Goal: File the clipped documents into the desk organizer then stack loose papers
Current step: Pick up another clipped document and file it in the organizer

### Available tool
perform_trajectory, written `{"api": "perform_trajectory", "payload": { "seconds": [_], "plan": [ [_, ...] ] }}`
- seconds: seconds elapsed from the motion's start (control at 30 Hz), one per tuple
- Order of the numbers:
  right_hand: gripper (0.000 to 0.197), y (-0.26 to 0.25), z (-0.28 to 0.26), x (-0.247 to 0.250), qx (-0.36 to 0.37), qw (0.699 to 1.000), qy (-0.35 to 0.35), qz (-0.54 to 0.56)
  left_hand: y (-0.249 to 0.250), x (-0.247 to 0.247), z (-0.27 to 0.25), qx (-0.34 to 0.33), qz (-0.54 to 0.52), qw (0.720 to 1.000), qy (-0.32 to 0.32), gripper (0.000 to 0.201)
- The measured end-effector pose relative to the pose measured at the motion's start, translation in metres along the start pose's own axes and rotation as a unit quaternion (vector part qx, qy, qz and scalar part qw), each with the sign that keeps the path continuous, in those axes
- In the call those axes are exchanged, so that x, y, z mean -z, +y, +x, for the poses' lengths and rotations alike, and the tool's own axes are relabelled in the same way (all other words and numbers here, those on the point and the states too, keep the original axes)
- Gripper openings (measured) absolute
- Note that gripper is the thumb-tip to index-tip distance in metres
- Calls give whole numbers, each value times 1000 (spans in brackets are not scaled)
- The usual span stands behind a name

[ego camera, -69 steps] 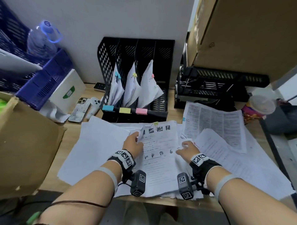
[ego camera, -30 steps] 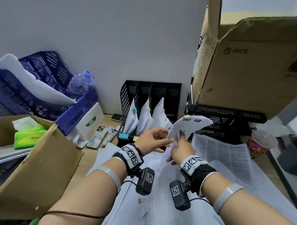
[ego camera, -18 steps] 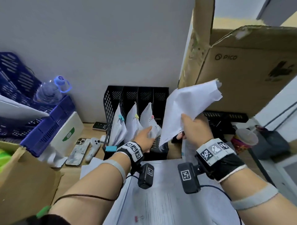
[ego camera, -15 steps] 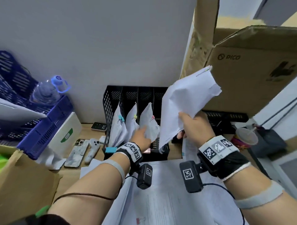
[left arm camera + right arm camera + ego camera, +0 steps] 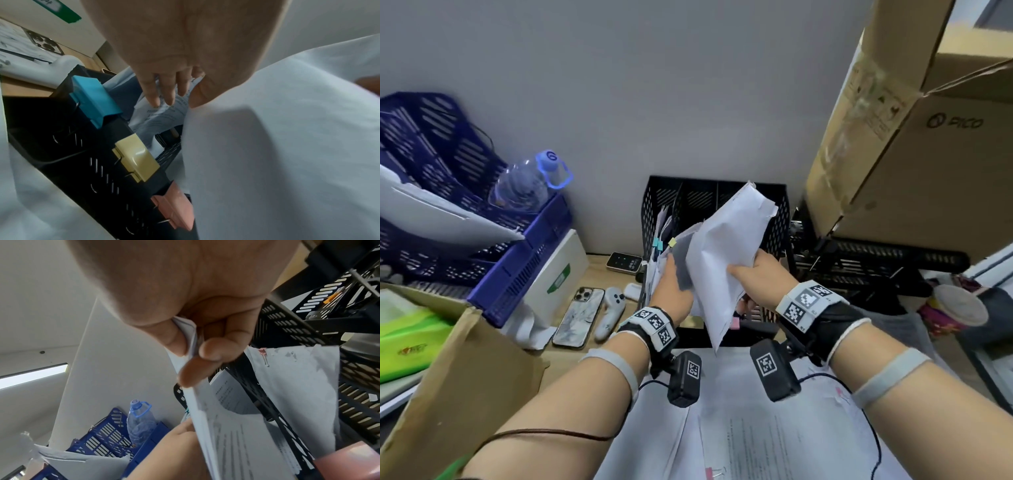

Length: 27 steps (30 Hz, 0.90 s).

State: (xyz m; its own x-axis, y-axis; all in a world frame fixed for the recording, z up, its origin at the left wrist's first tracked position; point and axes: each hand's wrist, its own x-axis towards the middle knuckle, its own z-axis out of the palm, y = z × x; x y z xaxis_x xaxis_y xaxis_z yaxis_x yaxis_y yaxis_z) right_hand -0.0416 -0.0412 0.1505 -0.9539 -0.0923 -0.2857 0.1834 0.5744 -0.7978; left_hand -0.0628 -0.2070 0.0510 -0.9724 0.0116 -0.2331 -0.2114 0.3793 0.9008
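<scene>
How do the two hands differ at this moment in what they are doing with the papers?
The right hand pinches a clipped document between thumb and curled fingers; the left hand has straight fingers and grips nothing. The right hand holds its bundle raised over the black organizer; the left hand reaches down into it, pressing against papers already filed. Both hands work at the organizer's front.

The right hand (image 5: 185, 331) pinches a sheaf (image 5: 226, 434) of papers between thumb and fingers, beside the black organizer (image 5: 287, 324). A pink-clipped document (image 5: 298, 386) stands in it. Below left, a bottle (image 5: 139, 420) lies in a blue basket (image 5: 107, 439).
</scene>
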Motion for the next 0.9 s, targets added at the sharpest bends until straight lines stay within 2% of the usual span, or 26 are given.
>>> {"api": "perform_trajectory", "payload": {
  "seconds": [0.13, 0.3, 0.43, 0.57, 0.7, 0.83, 0.9],
  "plan": [
    [14, -15, 14, -12, -1, 1000, 11, -23, -6, 6, 4, 6, -3, 999, -43, 88],
    [20, -16, 40, -28, -7, 997, 24, -77, -6, 11, 7, 17, -43, 997, -64, 90],
    [13, -14, 53, -45, -39, 998, 23, -43, -10, 15, 8, 17, -52, 996, -76, 91],
    [17, -17, 67, -49, -91, 994, 48, -26, -10, 19, 7, 7, -82, 992, -100, 89],
    [22, -7, 79, -58, -87, 992, 86, 13, -18, 21, 10, 3, -57, 993, -99, 91],
    [16, 7, 78, -71, -119, 992, 8, 52, -20, 18, 12, -14, -56, 994, -91, 88],
    [24, 20, 75, -71, -107, 993, 15, 54, -20, 12, 10, -33, -42, 996, -66, 80]
  ]
}}
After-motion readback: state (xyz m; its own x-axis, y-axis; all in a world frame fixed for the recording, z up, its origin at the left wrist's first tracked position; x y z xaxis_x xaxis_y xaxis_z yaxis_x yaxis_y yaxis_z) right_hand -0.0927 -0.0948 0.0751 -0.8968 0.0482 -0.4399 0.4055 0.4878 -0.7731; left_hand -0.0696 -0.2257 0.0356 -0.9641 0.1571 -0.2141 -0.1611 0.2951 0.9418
